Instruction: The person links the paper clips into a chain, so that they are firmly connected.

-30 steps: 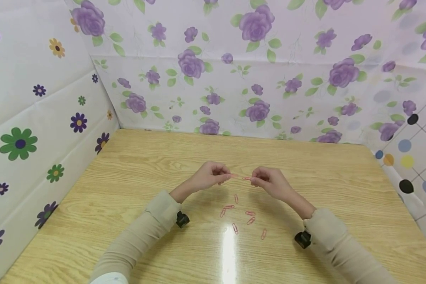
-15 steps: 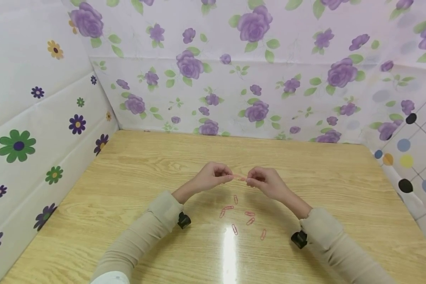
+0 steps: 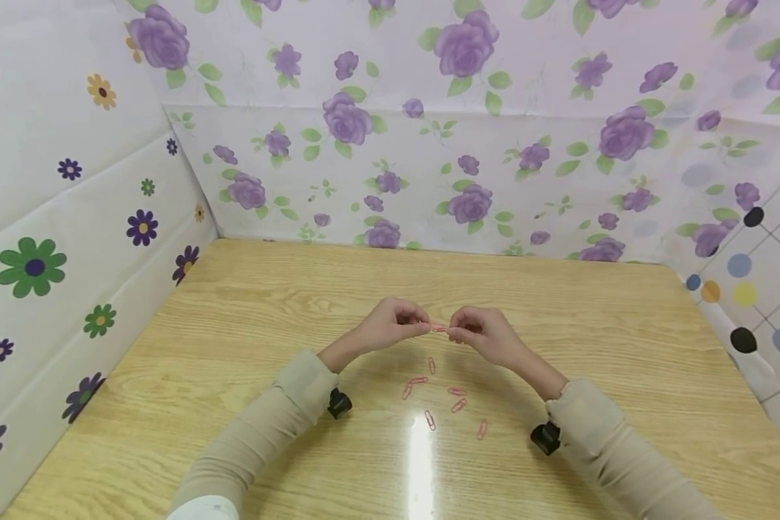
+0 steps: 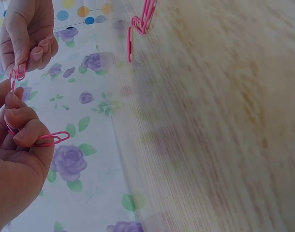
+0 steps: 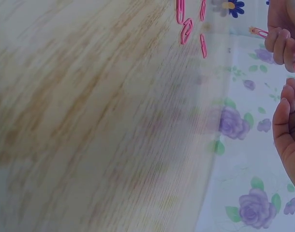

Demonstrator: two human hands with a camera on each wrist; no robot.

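Well, bounded at left by a white flowered cloth (image 3: 91, 195), along the back by a rose-printed cloth (image 3: 526, 79), at right by a dotted cloth (image 3: 763, 249). Leaving broad room on the worktop (image 3: 279, 282) between its left edge and the left hand (image 3: 390, 323), only a slim gap between both hands, then another wide stretch past the right hand (image 3: 490, 337). Clamped between left fingertips and thumb: pink paper clips (image 3: 438, 328), bridging that gap, with a rounded clip end (image 4: 57, 138) poking out of the curled fingers. Pinched likewise by the right hand. Strewn with seven loose clips (image 3: 458, 391) below the hands. Made, left to right, of creased sheeting, beige sleeves (image 3: 253, 433), glossy pale wood grain streaked by a reflection, thin round-ended loops
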